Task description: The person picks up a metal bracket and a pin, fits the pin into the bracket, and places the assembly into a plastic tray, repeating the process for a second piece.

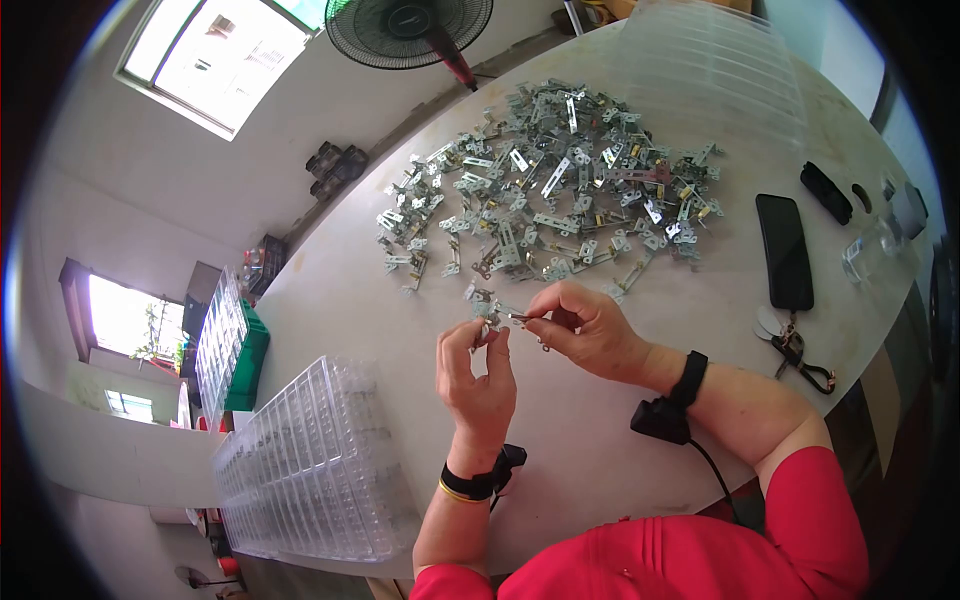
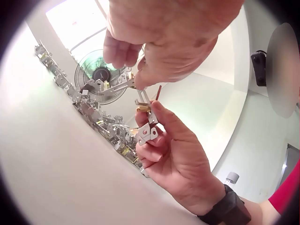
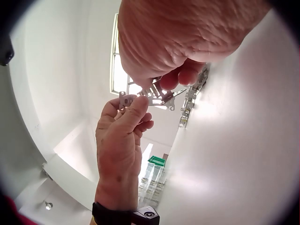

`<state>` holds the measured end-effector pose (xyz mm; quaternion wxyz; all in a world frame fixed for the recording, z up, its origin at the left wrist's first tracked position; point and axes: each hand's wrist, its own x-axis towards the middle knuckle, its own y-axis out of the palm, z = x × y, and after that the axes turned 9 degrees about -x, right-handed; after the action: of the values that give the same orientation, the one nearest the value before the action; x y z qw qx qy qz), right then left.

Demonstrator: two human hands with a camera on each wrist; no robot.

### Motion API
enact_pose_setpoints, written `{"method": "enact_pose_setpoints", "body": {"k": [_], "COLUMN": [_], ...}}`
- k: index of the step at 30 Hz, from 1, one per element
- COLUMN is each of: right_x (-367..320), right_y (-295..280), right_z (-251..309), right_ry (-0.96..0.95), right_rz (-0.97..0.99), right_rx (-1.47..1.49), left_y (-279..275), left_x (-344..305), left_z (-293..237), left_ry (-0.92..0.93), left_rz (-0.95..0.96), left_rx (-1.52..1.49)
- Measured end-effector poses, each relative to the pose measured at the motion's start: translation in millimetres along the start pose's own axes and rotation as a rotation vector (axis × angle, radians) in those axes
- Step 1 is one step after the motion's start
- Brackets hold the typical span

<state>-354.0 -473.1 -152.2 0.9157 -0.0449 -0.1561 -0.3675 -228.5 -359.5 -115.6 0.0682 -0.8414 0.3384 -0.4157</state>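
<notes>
Over the near part of the table, my two hands meet at small metal brackets. My left hand [image 1: 475, 385] pinches a silvery bracket [image 2: 117, 87] between thumb and fingers. Opposite it, my right hand [image 1: 600, 335] holds another perforated metal bracket [image 2: 148, 133], which carries a small brass-coloured piece [image 2: 142, 108]. In the left wrist view the two brackets come close together at the fingertips. The right wrist view has my left hand [image 3: 121, 150] below and my right hand [image 3: 178, 40] above, its fingers partly hiding the metal. Just beyond the hands lies a wide pile of similar brackets [image 1: 555, 178].
Stacked clear plastic trays [image 1: 310, 465] stand at the table's left edge, with more clear trays [image 1: 715, 60] at the far right. A black phone [image 1: 785, 252], keys with a strap [image 1: 795, 350], a dark case [image 1: 826, 193] and a clear bottle [image 1: 880, 240] lie on the right.
</notes>
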Motion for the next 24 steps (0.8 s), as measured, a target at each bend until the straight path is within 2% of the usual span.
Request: {"method": "enact_pose_setpoints", "body": {"k": [2, 6, 8, 12, 14, 18, 21, 23, 24], "right_x": [0.6, 0.0, 0.0, 0.4, 1.2, 1.3, 2.3, 2.8, 2.5], "right_y": [0.2, -0.5, -0.6, -5.6, -6.3, -5.1, -7.2, -8.6, -9.0], "right_z": [-3.9, 5.2, 12.1, 8.1, 6.8, 8.5, 9.5, 10.6, 12.0], "right_ry": [-0.018, 0.033, 0.102, 0.131, 0.142, 0.1, 0.155, 0.196, 0.199], "right_rz": [-0.007, 0.014, 0.04, 0.115, 0.118, 0.074, 0.09, 0.096, 0.095], "right_rx": [-0.035, 0.038, 0.161, 0.125, 0.062, 0.092, 0.144, 0.237, 0.238], "left_y": [1.5, 3.7, 6.0, 6.7, 4.5, 5.9, 5.6, 6.9, 6.5], "left_x": [-0.3, -3.1, -4.7, -7.2, -7.1, -4.5, -5.6, -10.0, -11.0], "left_z": [-3.7, -4.5, -2.0, 2.5, 3.8, 0.5, 3.9, 9.2, 8.2], "left_ry": [0.127, 0.103, -0.043, -0.121, -0.002, 0.076, 0.053, -0.117, -0.12], "left_rz": [-0.027, -0.049, -0.104, -0.081, 0.024, 0.051, 0.098, 0.107, 0.109], "left_rx": [0.027, -0.011, -0.181, -0.255, -0.074, 0.014, -0.012, -0.191, -0.192]}}
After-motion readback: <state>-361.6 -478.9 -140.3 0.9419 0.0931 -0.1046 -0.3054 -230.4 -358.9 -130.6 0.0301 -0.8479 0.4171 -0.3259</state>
